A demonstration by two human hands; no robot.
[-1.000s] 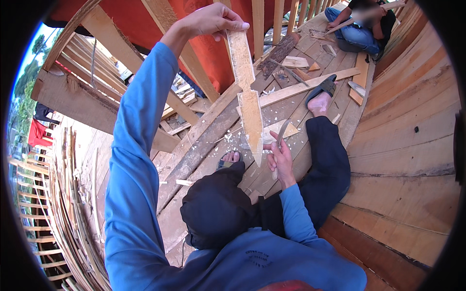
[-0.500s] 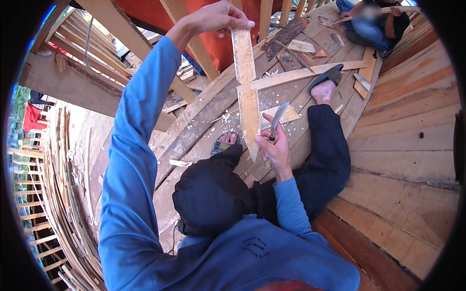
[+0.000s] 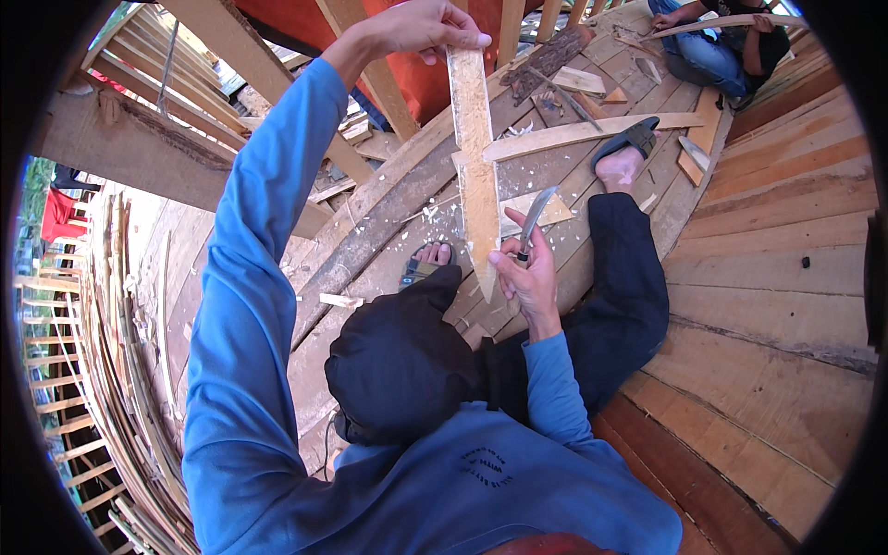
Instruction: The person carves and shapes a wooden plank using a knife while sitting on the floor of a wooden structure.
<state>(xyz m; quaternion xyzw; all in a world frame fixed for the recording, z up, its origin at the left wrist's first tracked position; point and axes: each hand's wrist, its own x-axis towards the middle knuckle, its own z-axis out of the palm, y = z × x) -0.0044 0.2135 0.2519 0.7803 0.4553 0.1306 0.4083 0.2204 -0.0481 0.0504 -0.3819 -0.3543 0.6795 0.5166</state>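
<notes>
Raised toward the top of the head view, my left hand (image 3: 427, 28) pinches the upper end of a pale wooden slat (image 3: 476, 125). The slat hangs down between my legs, rough-faced, and tapers to a point at its lower end. Close by that point is my right hand (image 3: 532, 287), its fingers curled round the dark handle of a knife (image 3: 536, 218). The narrow, curved blade points up and away from me. My right thumb lies at the slat's lower edge; whether it presses on the wood I cannot tell.
A long curved wooden strip (image 3: 592, 136) and a triangular offcut (image 3: 541, 209) lie on the plank floor among shavings. A bark-covered log piece (image 3: 555, 63) lies beyond. Long thin poles (image 3: 111, 370) run along the left. Far right, another person (image 3: 708, 55) holds a wooden strip.
My left hand and the slat have shifted slightly right. The knife has moved a little right with my right hand. The other person has shifted posture.
</notes>
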